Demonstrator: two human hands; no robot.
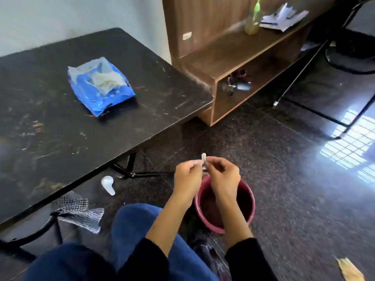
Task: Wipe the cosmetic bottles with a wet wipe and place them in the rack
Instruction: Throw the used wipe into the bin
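Now | left hand (pixel 185 177) — right hand (pixel 222 175) pinch 1 small white wipe (pixel 203 159) | above red bucket (pixel 250 211)

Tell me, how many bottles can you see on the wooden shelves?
1 for sure: a green bottle stands on the upper wooden shelf beside some papers. The lower shelf holds small dark things, too blurry to tell if they are bottles.

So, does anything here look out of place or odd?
Yes. A white bottle lies on its side on the floor under the table edge, not in any rack. A checked cloth hangs off the stool. The wipes pack lies torn open, with wipes bunched out.
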